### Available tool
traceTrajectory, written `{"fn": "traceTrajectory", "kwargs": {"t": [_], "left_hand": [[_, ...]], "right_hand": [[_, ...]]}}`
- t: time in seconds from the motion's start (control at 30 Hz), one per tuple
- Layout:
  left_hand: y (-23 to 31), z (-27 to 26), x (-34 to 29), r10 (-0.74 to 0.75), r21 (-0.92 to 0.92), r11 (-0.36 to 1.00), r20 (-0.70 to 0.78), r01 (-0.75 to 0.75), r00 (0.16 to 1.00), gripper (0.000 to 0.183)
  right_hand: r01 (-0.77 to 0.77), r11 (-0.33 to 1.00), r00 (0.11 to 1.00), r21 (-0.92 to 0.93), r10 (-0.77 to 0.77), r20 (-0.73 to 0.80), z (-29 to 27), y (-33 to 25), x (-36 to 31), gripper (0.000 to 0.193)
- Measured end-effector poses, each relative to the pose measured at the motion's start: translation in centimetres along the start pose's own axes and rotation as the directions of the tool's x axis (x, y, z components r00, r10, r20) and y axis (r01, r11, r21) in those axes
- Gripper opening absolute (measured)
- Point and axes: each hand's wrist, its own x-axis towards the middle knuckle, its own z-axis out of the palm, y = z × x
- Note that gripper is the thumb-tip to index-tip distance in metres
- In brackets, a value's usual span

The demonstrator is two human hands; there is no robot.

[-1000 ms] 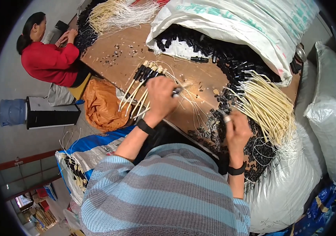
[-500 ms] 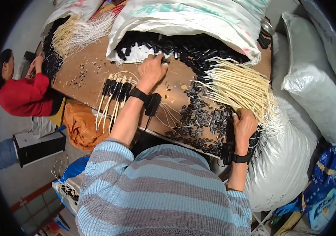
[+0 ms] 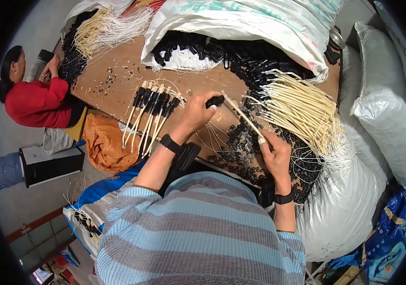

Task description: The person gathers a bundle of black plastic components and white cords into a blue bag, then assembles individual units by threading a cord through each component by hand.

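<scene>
My left hand pinches a small black plastic piece above the middle of the wooden table. In my right hand is the lower end of a slim cream-coloured cord. The cord slants up and leftward, and its pale tip is close to the black piece; whether they touch I cannot tell. Beyond my right hand lies a thick bundle of similar cords with thin white wires trailing off it. To the left of my left hand lie several cords fitted with black pieces.
An open white sack spills black pieces across the far side. Small dark bits cover the table before me. Full pale sacks crowd the right. At the far left a person in red works beside an orange bag.
My left hand has come back from the sack's mouth with a black piece. My right hand has moved left from the bundle, bringing one cord towards that piece.
</scene>
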Motion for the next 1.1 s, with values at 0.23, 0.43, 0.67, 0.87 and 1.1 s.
{"fn": "traceTrajectory", "kwargs": {"t": [0.23,0.43,0.67,0.87,1.1], "left_hand": [[-0.4,-2.7,0.3,0.455,0.231,0.823,0.278,-0.518,0.846,0.041],[1.0,-3.2,-0.5,0.378,-0.021,0.922,0.276,-0.387,0.884,0.042],[7.5,0.1,-2.8,0.426,0.187,0.737,0.618,-0.649,0.661,0.035],[-0.5,-1.5,-2.9,0.219,0.26,0.929,0.187,-0.263,0.958,0.02],[3.3,2.6,-3.1,-0.108,-0.485,0.832,0.338,0.271,0.935,0.012]], "right_hand": [[0.127,0.977,0.984,-0.172,-0.101,0.15,-0.7,-0.5,-0.6,0.016],[0.068,0.988,0.996,-0.142,-0.059,0.07,-0.2,-0.9,-1.2,0.015],[0.123,0.934,0.992,-0.336,-0.128,0.007,3.3,-2.4,-0.1,0.025],[-0.022,0.611,0.998,0.791,0.06,-0.018,-1.7,0.0,0.1,0.018],[0.234,0.954,0.97,-0.187,-0.216,0.111,3.3,-3.4,0.0,0.023]]}}
